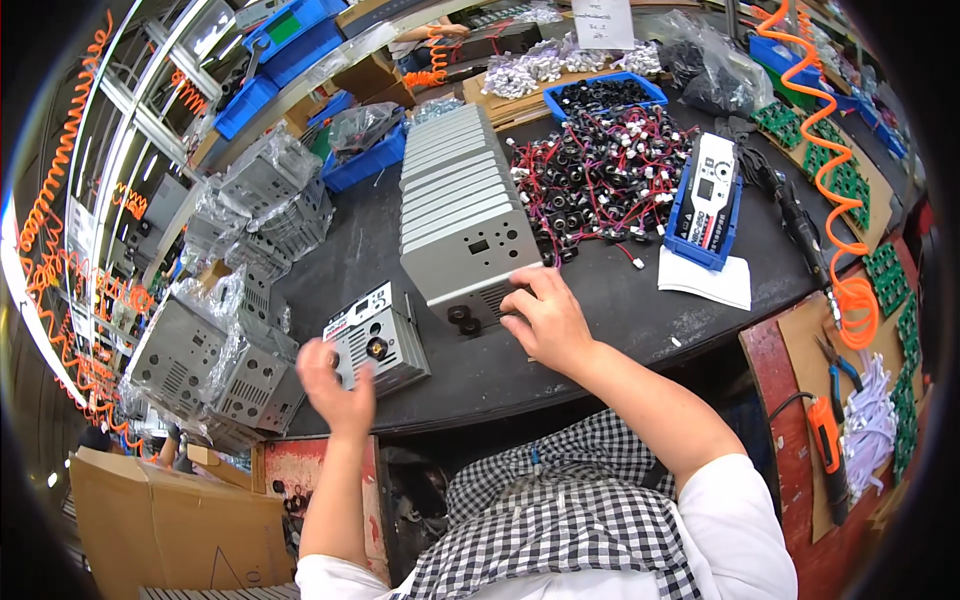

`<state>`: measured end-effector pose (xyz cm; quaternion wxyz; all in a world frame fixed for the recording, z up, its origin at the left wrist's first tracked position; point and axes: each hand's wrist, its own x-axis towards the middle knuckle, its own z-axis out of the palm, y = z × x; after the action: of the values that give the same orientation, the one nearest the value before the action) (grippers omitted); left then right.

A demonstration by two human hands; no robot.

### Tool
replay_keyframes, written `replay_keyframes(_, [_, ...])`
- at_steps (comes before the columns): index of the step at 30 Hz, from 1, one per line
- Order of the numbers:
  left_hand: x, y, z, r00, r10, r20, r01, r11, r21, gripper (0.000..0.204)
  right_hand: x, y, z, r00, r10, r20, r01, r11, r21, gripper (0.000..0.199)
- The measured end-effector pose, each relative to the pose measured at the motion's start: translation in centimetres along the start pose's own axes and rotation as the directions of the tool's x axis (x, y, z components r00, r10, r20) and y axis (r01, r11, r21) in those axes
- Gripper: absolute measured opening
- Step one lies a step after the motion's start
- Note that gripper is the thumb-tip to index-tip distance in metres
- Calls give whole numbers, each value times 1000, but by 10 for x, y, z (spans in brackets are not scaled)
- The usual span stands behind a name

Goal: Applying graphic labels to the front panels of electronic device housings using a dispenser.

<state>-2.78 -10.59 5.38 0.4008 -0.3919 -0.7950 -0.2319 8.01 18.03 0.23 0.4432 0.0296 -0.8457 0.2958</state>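
A row of grey bent-metal panels (455, 190) stands on the dark table, packed one behind another. The frontmost panel (470, 300) has vent slots and two round black sockets low on its face. My right hand (548, 318) has its thumb and fingers curled about this panel's right edge. To the left, a single grey panel (400, 340) lies tilted on the table; it carries a black-and-white label and round black fittings. Beside its near left side is my left hand (338, 390), fingers apart and holding nothing; whether it touches the panel I cannot tell.
Plastic-wrapped grey panels (215, 350) are stacked at the left. Black connectors with red wires (600, 170) lie heaped behind my right hand. A blue tray (708, 250) holds labelled faceplates. An orange coiled hose (845, 160) hangs at right, near a power screwdriver (800, 220).
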Motion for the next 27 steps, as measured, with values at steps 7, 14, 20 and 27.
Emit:
replay_keyframes(7, [-70, -118, -11, 182, -866, 465, 858, -91, -506, 68, -5, -58, 62, 824, 134, 550, -374, 858, 351, 31])
replay_keyframes(14, [-57, -110, 13, 291, -699, 653, 815, -176, -552, 37, 42, -50, 122, 460, 132, 878, -601, 774, 199, 57])
replay_keyframes(20, [-46, -93, 9, 379, -716, 587, 820, -34, -572, 37, 50, -76, 110, 401, 239, 884, -429, 902, -49, 63])
replay_keyframes(27, [-56, -92, 14, 389, -776, 496, 830, 62, -554, 41, 40, -87, 119, 489, 316, 813, -423, 901, -96, 52])
